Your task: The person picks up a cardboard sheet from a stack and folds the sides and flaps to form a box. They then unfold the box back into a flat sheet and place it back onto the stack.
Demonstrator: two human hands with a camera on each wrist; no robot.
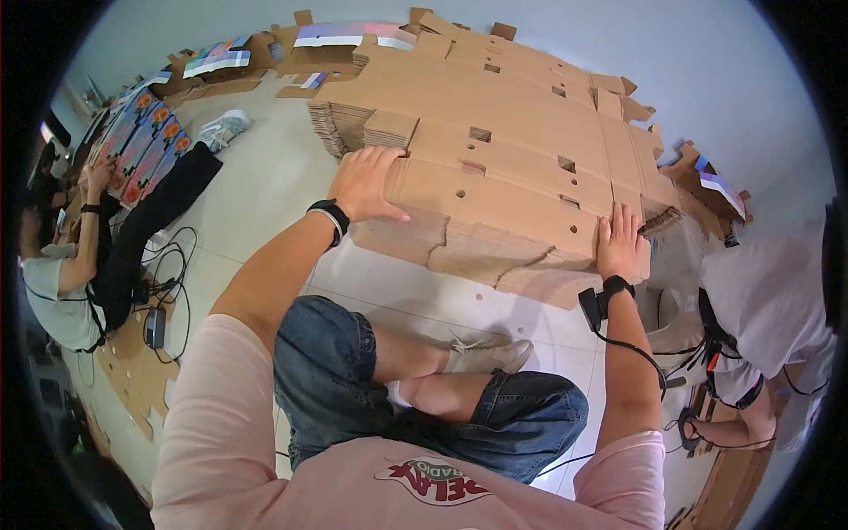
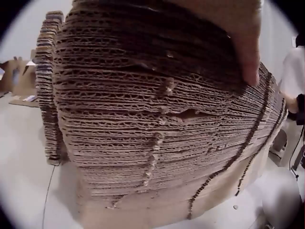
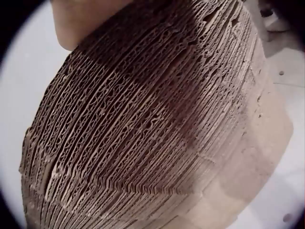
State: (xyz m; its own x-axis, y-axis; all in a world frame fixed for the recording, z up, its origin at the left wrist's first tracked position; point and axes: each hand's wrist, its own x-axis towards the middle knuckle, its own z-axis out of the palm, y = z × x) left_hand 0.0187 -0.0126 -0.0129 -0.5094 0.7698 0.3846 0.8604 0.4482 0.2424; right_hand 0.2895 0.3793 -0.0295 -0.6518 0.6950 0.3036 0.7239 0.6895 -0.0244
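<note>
A tall stack of flat, die-cut brown cardboard sheets [image 1: 521,208] stands on the floor in front of the crossed legs. At its near left corner my left hand [image 1: 364,184] rests with fingers stretched over the top and the thumb toward the front edge. The left wrist view shows the thumb [image 2: 247,57] against the layered corrugated edges [image 2: 143,109]. My right hand [image 1: 621,243] lies on the near right corner, fingers pointing away across the top sheet. Part of it shows above the sheet edges [image 3: 119,109] in the right wrist view.
Printed boxes [image 1: 146,146] stand at the left beside a seated person [image 1: 66,283]. Black cables [image 1: 177,274] and a power strip [image 1: 155,327] lie on the floor there. Another person [image 1: 764,300] is close at the right. More cardboard [image 1: 318,57] leans along the back wall.
</note>
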